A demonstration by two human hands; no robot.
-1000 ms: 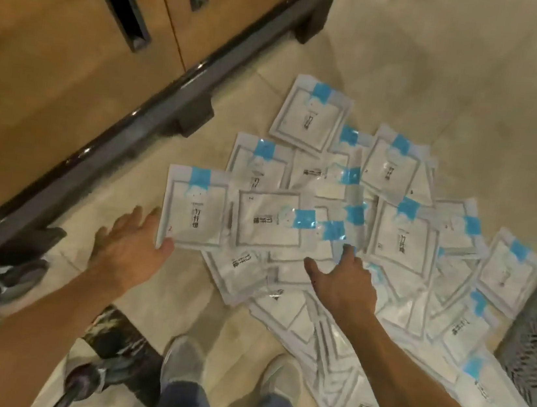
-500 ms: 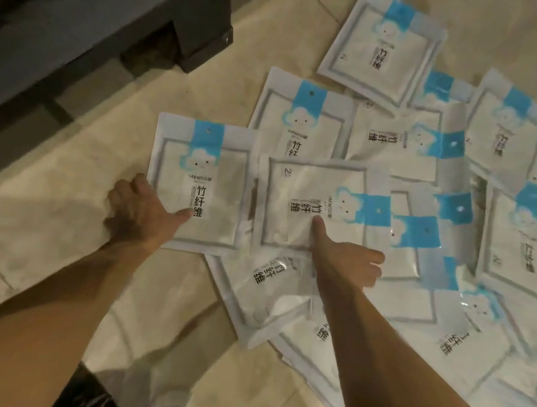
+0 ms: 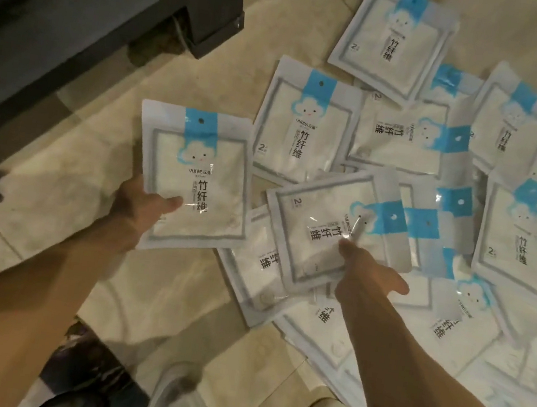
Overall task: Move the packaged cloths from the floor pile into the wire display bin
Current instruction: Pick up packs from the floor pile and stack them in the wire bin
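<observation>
Each hand has its own pack. The left hand (image 3: 144, 204) pinches the bottom left of a flat white plastic pack of cloth with a blue header strip (image 3: 195, 180), thumb on the face and fingers hidden behind; this pack stands nearly upright in view, header away from the person, long axis running from hand toward the dark cabinet base (image 3: 121, 13). The right hand (image 3: 366, 277) grips the near edge of a second white cloth pack (image 3: 332, 225), turned sideways, header pointing right and slightly up, its far end overlapping the scattered pile of matching packs (image 3: 439, 140) on the beige tiled floor (image 3: 59, 175). The wire bin is not in view, so which arm is nearer it I cannot tell; both packs look ready to carry.
</observation>
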